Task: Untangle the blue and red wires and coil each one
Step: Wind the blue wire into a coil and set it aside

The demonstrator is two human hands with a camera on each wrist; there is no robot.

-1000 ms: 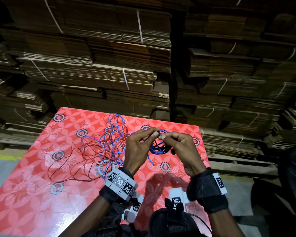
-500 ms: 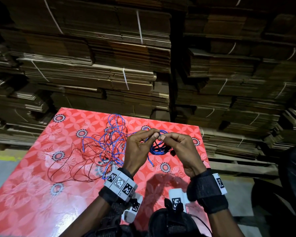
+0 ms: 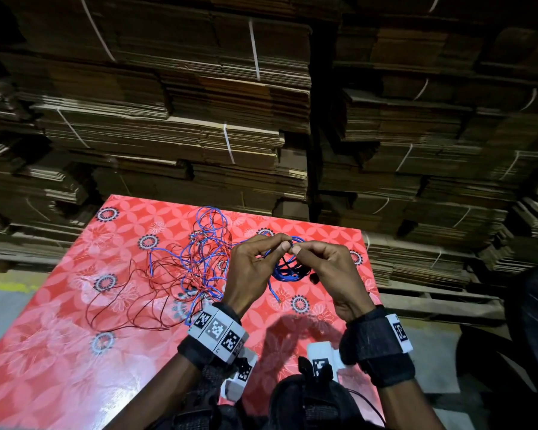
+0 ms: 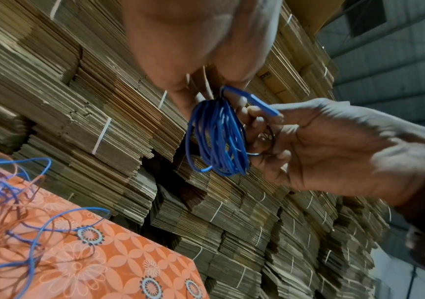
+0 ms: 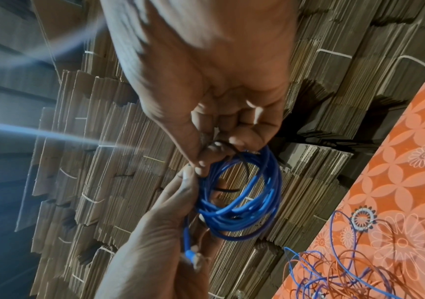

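A small coil of blue wire hangs above the red flowered table, held between both hands. My left hand pinches the top of the coil with thumb and forefinger. My right hand pinches the same spot from the right. The wrist views show the blue coil as several tight loops, with a thin dark strand at the fingertips. One short free end dangles below. Left of the hands, a loose tangle of blue and red wires lies on the table.
Strapped stacks of flattened cardboard rise right behind the table's far edge. A dark chair stands at the right. Grey floor shows left of the table.
Almost nothing differs; both hands keep pinching the top of the blue coil, with only slight fingertip shifts.
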